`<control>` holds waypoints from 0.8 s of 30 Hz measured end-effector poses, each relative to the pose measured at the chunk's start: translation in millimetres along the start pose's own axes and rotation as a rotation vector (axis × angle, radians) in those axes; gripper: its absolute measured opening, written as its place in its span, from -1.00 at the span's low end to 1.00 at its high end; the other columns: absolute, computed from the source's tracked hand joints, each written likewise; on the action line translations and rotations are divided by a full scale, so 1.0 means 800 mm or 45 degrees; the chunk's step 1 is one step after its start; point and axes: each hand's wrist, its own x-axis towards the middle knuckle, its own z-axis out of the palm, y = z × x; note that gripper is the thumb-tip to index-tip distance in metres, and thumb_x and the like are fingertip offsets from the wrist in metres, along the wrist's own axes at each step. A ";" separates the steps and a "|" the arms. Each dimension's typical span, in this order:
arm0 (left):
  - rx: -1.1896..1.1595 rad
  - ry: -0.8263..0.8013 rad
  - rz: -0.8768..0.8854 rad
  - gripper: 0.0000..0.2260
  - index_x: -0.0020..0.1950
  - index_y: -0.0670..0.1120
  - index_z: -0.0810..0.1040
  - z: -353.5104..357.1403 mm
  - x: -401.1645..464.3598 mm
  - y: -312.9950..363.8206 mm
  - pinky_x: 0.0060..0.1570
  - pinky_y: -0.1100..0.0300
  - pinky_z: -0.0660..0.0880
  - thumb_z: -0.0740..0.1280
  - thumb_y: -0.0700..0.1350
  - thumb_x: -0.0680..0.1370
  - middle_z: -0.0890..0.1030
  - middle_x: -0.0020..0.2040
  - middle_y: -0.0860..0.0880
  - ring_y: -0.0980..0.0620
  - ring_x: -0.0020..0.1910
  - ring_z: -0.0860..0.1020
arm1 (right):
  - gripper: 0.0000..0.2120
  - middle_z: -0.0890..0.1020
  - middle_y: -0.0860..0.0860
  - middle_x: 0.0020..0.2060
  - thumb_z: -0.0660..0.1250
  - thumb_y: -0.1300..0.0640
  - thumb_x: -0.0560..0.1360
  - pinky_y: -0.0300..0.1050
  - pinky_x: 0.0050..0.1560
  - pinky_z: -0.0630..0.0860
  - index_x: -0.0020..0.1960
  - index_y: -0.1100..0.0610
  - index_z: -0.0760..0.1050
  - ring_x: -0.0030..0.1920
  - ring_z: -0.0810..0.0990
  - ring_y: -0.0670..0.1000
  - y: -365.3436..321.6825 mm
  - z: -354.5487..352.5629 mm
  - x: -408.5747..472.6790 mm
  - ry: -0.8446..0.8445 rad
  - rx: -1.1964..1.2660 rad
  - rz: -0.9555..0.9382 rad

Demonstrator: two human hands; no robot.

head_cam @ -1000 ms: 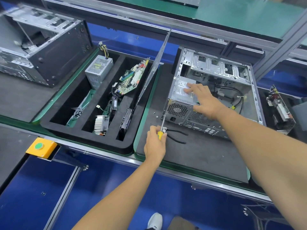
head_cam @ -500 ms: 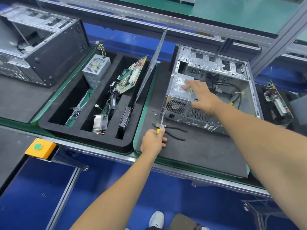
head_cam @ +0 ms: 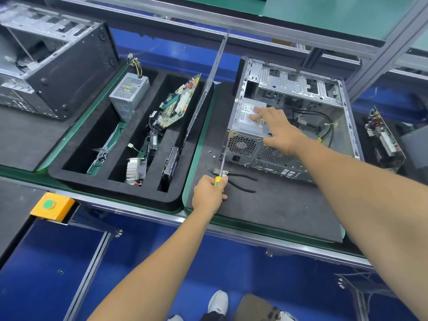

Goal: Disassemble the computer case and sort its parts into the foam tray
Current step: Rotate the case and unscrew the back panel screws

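Observation:
An open silver computer case (head_cam: 301,89) lies on its side on a black mat. A grey power supply (head_cam: 246,117) is still inside its near-left corner. My right hand (head_cam: 278,128) rests flat on top of that power supply. My left hand (head_cam: 208,193) grips a yellow-handled screwdriver (head_cam: 221,166), whose tip touches the case's rear panel at its lower left corner. The black foam tray (head_cam: 115,188) to the left holds another power supply (head_cam: 128,93), a motherboard (head_cam: 178,105), a heatsink (head_cam: 135,170) and a drive (head_cam: 170,165).
Black pliers (head_cam: 240,179) and loose screws (head_cam: 212,154) lie on the mat by the case. A side panel (head_cam: 208,89) leans between tray and case. Another case (head_cam: 53,66) stands far left, a circuit board (head_cam: 382,137) far right, a yellow button box (head_cam: 53,206) at the table's edge.
My left hand has raised the screwdriver from beside the pliers until its tip meets the case's rear panel. My right hand stays on the power supply.

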 end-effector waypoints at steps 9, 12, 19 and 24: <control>0.083 0.001 0.055 -0.56 0.03 -0.09 0.34 -0.005 -0.007 0.014 -0.05 -0.20 0.61 0.38 0.25 0.56 0.62 -0.01 -0.19 -0.23 -0.11 0.64 | -0.30 0.20 -0.11 0.56 0.31 0.30 0.44 -0.02 0.14 0.35 0.53 -0.03 0.28 0.50 0.12 -0.04 -0.004 -0.002 -0.001 -0.010 0.002 0.009; 0.061 0.030 0.049 -0.56 -0.04 -0.05 0.31 -0.009 -0.002 0.007 -0.28 -0.01 0.61 0.51 0.16 0.49 0.67 -0.08 -0.19 0.02 -0.36 0.65 | -0.30 0.21 -0.09 0.56 0.31 0.30 0.44 0.02 0.17 0.38 0.54 -0.01 0.27 0.51 0.12 -0.03 -0.003 -0.003 -0.002 -0.014 -0.005 0.020; -0.001 -0.070 -0.035 -0.53 -0.08 -0.15 0.57 -0.012 0.004 0.007 -0.01 -0.16 0.65 0.25 0.26 0.64 0.69 -0.27 0.00 -0.06 -0.25 0.72 | -0.30 0.20 -0.10 0.57 0.31 0.31 0.44 0.03 0.21 0.37 0.54 -0.01 0.28 0.51 0.11 -0.04 -0.006 -0.004 -0.002 -0.017 0.015 0.028; 0.226 0.012 0.045 -0.56 0.04 -0.06 0.39 -0.012 0.000 0.014 -0.01 -0.15 0.58 0.31 0.31 0.57 0.64 -0.05 -0.12 -0.18 -0.11 0.65 | -0.30 0.22 -0.07 0.56 0.31 0.31 0.44 0.01 0.18 0.35 0.54 -0.01 0.28 0.50 0.13 -0.03 -0.006 -0.003 -0.001 -0.014 0.012 0.021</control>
